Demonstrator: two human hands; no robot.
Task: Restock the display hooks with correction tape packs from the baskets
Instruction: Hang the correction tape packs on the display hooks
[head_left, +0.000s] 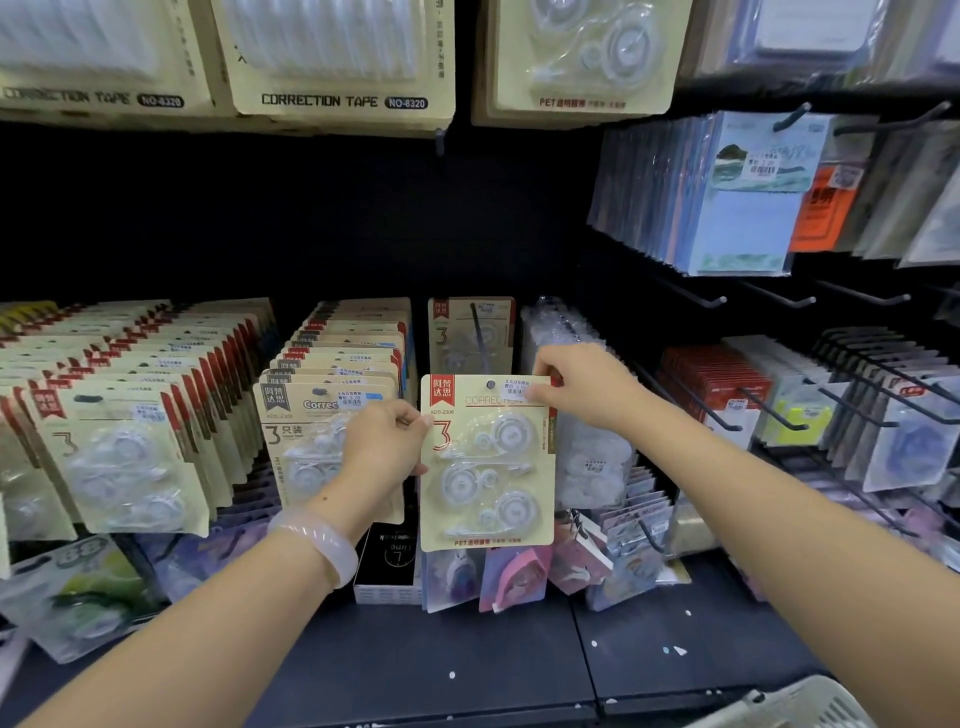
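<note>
Correction tape pack sits front and centre, held upright and square to the rack between both hands. The left hand pinches its left edge about halfway up, steadying it, while the right hand grips the top right corner, right beside the hang hole, surely so that hole can be steered onto the hook. That hook juts out just behind, with only one pack hanging far back on it, so there's room to fill. The neighbouring row of packs to the left looks well stocked. A pale basket peeks in at bottom right. The hole looks lined up; threading it comes next, I'd say.
</note>
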